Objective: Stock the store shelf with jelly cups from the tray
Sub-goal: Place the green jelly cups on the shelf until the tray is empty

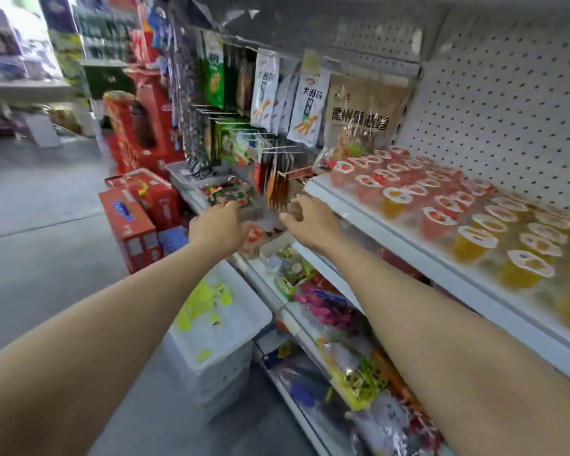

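Jelly cups [441, 205] are ranged in rows on the shelf [392, 232]. Beyond the shelf's left end, a clear tray [257, 213] (blurred) is apparently gripped by the left hand [219, 227] and right hand [310, 218]; finger closure cannot be confirmed. Hanging packets [277, 182] above it could be snagged.
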